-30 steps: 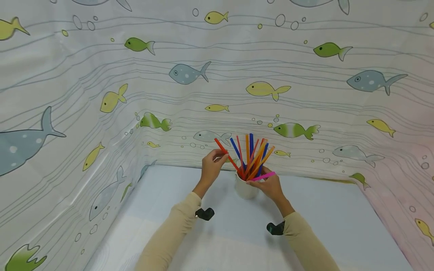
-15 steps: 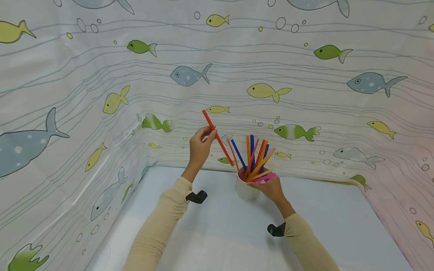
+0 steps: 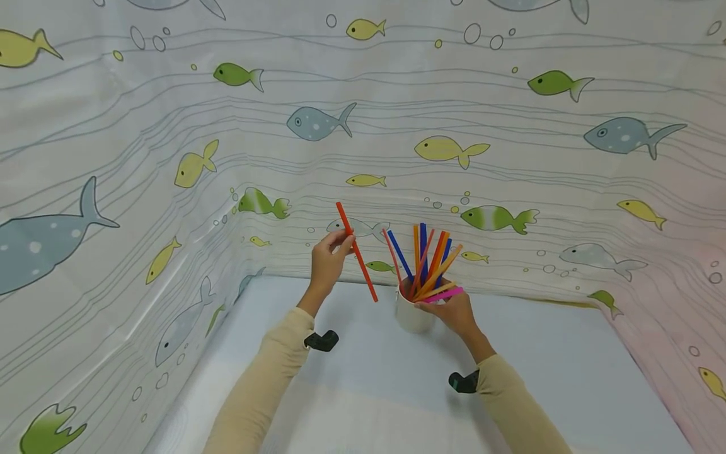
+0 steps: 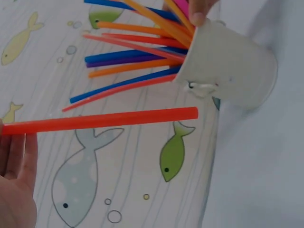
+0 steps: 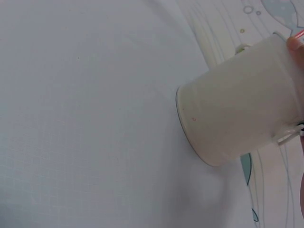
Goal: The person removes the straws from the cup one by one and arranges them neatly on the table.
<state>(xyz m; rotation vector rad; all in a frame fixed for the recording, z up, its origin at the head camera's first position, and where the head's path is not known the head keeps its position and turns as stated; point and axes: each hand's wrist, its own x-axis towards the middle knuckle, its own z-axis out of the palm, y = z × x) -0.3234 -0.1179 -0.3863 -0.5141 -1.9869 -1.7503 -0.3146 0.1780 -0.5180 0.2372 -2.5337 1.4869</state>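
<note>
My left hand [image 3: 329, 258] pinches a red-orange drinking straw [image 3: 363, 271] near its upper part and holds it tilted, left of the bucket. In the left wrist view this straw [image 4: 118, 118] crosses in front of the wall covering, apart from the others. A small white bucket [image 3: 411, 320] stands on the table, with several blue, orange, red and pink straws [image 4: 137, 59] leaning out of it. My right hand [image 3: 455, 310] grips the bucket's rim from the right, thumb on the near side; its other fingers are mostly hidden behind the bright pink straw.
The table [image 3: 539, 359] has a pale cover. A fish-patterned sheet [image 3: 386, 82] rises behind it and on both sides, close behind the bucket. A small handle [image 4: 202, 89] sits on the bucket's side. A black wrist camera [image 3: 321, 341] hangs from the left cuff.
My left hand has drawn the red-orange straw up out of the bucket and leftward, then lowered it a little and turned it steeper. The right hand stays at the rim.
</note>
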